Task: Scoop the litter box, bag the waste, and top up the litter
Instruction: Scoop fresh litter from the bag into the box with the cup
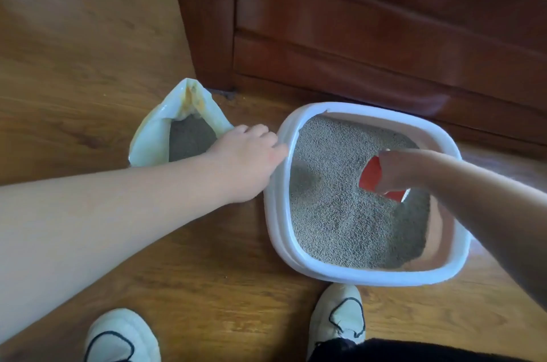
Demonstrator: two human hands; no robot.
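Left hand [248,160]: fingers curled onto the outer left rim of the white litter box [275,213], gripping it. Right hand [395,173]: inside the box, closed around a red scoop [370,176] whose lower edge meets the grey litter [334,213]. The hands are well apart, one at the box's left rim, the other over its right half. The box sits on a wood floor [88,36], against dark wooden furniture [355,36]. An open white bag [151,136] holding grey litter stands just left of the left hand. Two white shoes [340,314] are near the box's front edge.
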